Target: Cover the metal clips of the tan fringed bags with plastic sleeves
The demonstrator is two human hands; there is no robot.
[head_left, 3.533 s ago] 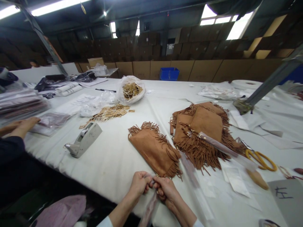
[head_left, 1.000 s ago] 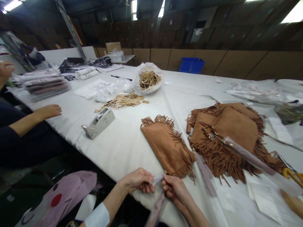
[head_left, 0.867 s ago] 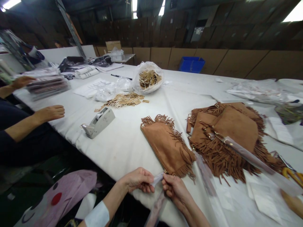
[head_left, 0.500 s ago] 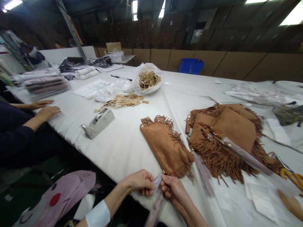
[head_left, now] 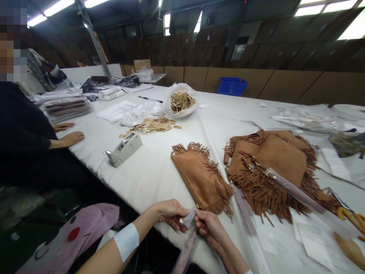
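My left hand [head_left: 170, 214] and my right hand [head_left: 209, 226] meet at the near table edge. Both pinch the top end of a narrow clear plastic sleeve [head_left: 186, 243] that hangs down over the edge. Just beyond my fingers lies a tan suede fringed pouch [head_left: 199, 177] flat on the white table [head_left: 148, 171]. A heap of similar fringed pouches [head_left: 273, 163] sits to its right, with another clear sleeve [head_left: 296, 196] across it.
A grey tape dispenser [head_left: 124, 149] stands left of the pouch. Loose paper tags [head_left: 152, 125] and a bag of tags [head_left: 181, 102] lie farther back. A person in dark clothes [head_left: 25, 129] sits at left, hands on the table. Yellow-handled scissors [head_left: 353, 220] lie at far right.
My hands keep hold of the sleeve's end in nearly the same place. The person at left has shifted both hands on the table and leaned further into view. The camera has tilted slightly.
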